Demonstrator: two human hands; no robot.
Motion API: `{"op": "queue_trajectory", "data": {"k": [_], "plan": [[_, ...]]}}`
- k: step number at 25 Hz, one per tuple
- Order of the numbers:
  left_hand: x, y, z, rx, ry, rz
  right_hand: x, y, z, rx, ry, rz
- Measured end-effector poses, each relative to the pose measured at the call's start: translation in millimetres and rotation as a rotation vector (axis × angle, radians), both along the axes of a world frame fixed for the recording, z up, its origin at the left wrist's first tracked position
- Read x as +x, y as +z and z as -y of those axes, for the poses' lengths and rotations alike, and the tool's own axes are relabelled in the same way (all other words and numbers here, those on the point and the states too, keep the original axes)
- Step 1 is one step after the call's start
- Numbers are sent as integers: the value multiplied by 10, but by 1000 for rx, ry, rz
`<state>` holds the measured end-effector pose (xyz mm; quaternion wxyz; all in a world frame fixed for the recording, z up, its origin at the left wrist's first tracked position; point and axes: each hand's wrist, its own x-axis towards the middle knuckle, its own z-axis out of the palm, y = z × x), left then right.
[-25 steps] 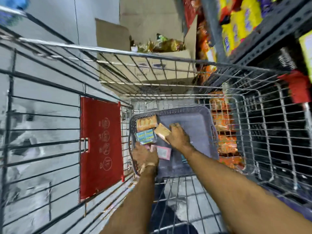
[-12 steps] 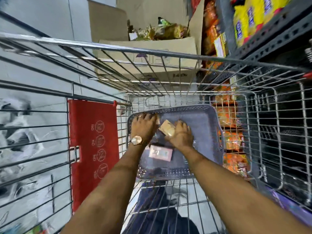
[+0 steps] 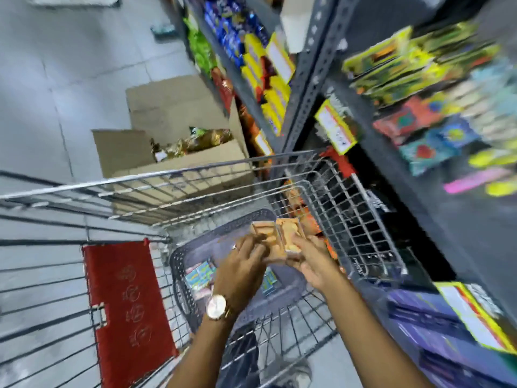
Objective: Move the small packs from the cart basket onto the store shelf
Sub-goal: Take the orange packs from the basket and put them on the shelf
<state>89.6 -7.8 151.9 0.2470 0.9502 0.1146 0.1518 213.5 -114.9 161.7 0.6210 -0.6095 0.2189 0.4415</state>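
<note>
Above the grey plastic basket (image 3: 181, 264) in the wire cart (image 3: 349, 219), both my hands are raised and hold small orange-tan packs. My left hand (image 3: 240, 273), with a gold watch on the wrist, grips one orange pack (image 3: 264, 229). My right hand (image 3: 313, 264) grips a second orange pack (image 3: 291, 236) right beside the first. Several packs remain in the basket, among them light blue packs (image 3: 200, 274) and a pink one half hidden under my left wrist. The dark metal store shelf (image 3: 391, 152) stands at the right, filled with colourful packs.
An open cardboard box (image 3: 179, 152) with gold-wrapped goods sits on the tiled floor beyond the cart. A red flap (image 3: 126, 312) hangs on the cart's left side. Yellow price tags (image 3: 334, 127) stick out from the shelf edges. The picture is blurred by motion.
Both hands have lifted out of the basket, each with an orange pack, and moved up and right. My view has swung up towards the shelf.
</note>
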Motion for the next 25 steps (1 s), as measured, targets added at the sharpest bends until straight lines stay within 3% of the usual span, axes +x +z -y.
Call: {"op": "queue_trajectory", "data": {"k": [11,13,17,18,20,22,25], "plan": [[398,1495,1912,-44,-634,491,-737,1841,2410,133,-585,529],[413,1622,2247,-88,-655,492,-891,1996,2735,128,-656,608],[540,2073,3010,-463,-548,292,-1099,2146,3496,136,-932,726],[612,2182,3226,-447,-560,232,-1131,2137,3678,124,-1012,734],[840,2315,3669,-186,-549,162,-1129,2085,3971,50,-1089,741],[1083,2423,4175,74,-542,67,-1048,2014,4184,-52,-1066,732],[1341,2397,4810,285,-646,-122,-845,1934,4305,-263,-971,718]]}}
